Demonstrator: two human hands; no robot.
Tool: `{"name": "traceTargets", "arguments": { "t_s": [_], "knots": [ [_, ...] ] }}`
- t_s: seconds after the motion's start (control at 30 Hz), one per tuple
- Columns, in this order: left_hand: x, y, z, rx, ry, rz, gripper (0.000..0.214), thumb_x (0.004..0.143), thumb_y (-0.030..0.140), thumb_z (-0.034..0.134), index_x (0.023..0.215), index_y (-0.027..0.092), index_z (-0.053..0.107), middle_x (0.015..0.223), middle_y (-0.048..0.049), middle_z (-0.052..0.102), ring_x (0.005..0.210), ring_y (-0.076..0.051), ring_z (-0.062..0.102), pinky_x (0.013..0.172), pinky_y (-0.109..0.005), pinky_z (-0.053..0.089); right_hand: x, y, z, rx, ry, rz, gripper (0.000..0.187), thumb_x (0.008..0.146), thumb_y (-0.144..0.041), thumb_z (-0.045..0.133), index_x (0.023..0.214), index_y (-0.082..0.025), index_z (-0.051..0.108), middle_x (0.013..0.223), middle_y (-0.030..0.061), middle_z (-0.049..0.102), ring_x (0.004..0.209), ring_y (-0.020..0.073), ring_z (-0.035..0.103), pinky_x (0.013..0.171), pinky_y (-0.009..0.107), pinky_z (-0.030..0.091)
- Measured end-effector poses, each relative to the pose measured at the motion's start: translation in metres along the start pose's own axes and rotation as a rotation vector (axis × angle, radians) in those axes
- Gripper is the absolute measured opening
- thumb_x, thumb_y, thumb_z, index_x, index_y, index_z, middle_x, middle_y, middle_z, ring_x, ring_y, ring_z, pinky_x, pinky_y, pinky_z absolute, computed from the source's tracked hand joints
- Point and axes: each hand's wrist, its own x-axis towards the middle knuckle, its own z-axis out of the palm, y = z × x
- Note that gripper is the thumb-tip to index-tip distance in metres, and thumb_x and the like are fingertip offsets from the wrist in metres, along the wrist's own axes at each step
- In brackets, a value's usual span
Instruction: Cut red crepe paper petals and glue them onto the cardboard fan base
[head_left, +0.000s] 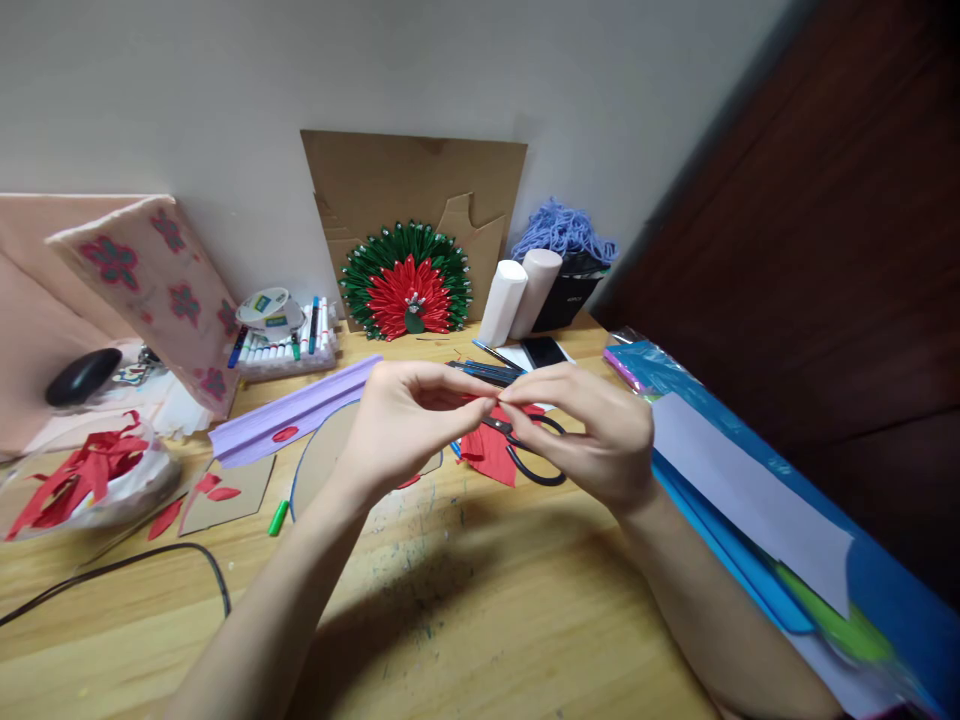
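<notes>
My left hand [409, 425] and my right hand [589, 430] meet fingertip to fingertip above the table, each closed in a pinch. Whatever lies between the fingertips is hidden or too small to make out. Below and behind my right hand lie black-handled scissors [536, 478], partly covered by it, on a piece of red paper [491, 462]. A round cardboard piece with a blue outline [319, 452] shows behind my left wrist. Small red petal-shaped cutouts [223, 494] rest on a cardboard scrap [247, 510] to the left, and another red cutout [286, 434] lies on a purple paper strip [259, 430].
A cardboard sheet [412, 180] with a green and red peacock decoration [409, 290] leans on the wall. Markers [281, 350], white rolls [502, 300] and blue yarn [562, 232] stand along the back. A bag of red scraps [90, 470] and a black cable [202, 550] are left; coloured sheets [750, 490] right.
</notes>
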Motion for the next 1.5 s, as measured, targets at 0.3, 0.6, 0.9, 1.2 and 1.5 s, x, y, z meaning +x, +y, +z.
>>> {"name": "traceTargets", "arguments": {
  "t_s": [0.3,0.6,0.9,1.2,1.5],
  "knots": [
    [-0.002,0.003,0.001,0.055,-0.009,0.053,0.008,0.07,0.01,0.07,0.077,0.014,0.071,0.076,-0.0057,0.074,0.066,-0.017,0.071,0.062,-0.024,0.06,0.005,-0.002,0.002,0.423,-0.059,0.55,0.004,0.073,-0.02,0.068,0.073,-0.016,0.065,0.069,0.0023,0.069,0.064,0.0139,0.065,0.061,0.025,0.056],
    [0.0,0.0,0.003,0.073,-0.024,0.054,0.01,0.074,0.013,0.067,0.082,0.014,0.072,0.081,-0.0078,0.075,0.073,-0.019,0.071,0.069,-0.028,0.06,0.005,0.003,0.004,0.428,-0.022,0.596,0.007,0.07,-0.021,0.069,0.069,-0.015,0.064,0.066,0.0024,0.067,0.061,0.0133,0.064,0.059,0.025,0.056],
    [0.0,-0.007,0.0,0.415,-0.033,0.381,0.013,0.078,0.013,0.064,0.086,0.018,0.073,0.079,-0.0044,0.072,0.068,-0.013,0.065,0.06,-0.022,0.051,0.006,0.006,0.004,0.454,-0.058,0.666,0.011,0.069,-0.024,0.07,0.068,-0.014,0.065,0.065,0.003,0.068,0.056,0.0128,0.064,0.054,0.025,0.055],
    [0.001,-0.009,-0.003,0.512,-0.057,0.469,0.014,0.083,0.014,0.057,0.089,0.018,0.07,0.081,-0.0046,0.071,0.069,-0.012,0.063,0.061,-0.022,0.049,0.003,0.005,0.005,0.386,-0.028,0.575,0.008,0.073,-0.022,0.068,0.077,-0.015,0.068,0.073,0.0036,0.07,0.065,0.0144,0.066,0.06,0.026,0.056],
    [0.0,-0.004,-0.002,0.527,-0.053,0.5,0.011,0.082,0.015,0.059,0.087,0.017,0.069,0.078,-0.0029,0.07,0.067,-0.01,0.062,0.062,-0.021,0.048,0.003,-0.001,-0.003,0.034,0.004,0.14,0.012,0.077,-0.012,0.064,0.085,-0.02,0.069,0.079,0.0019,0.069,0.07,0.0141,0.063,0.064,0.027,0.053]
  ]
}}
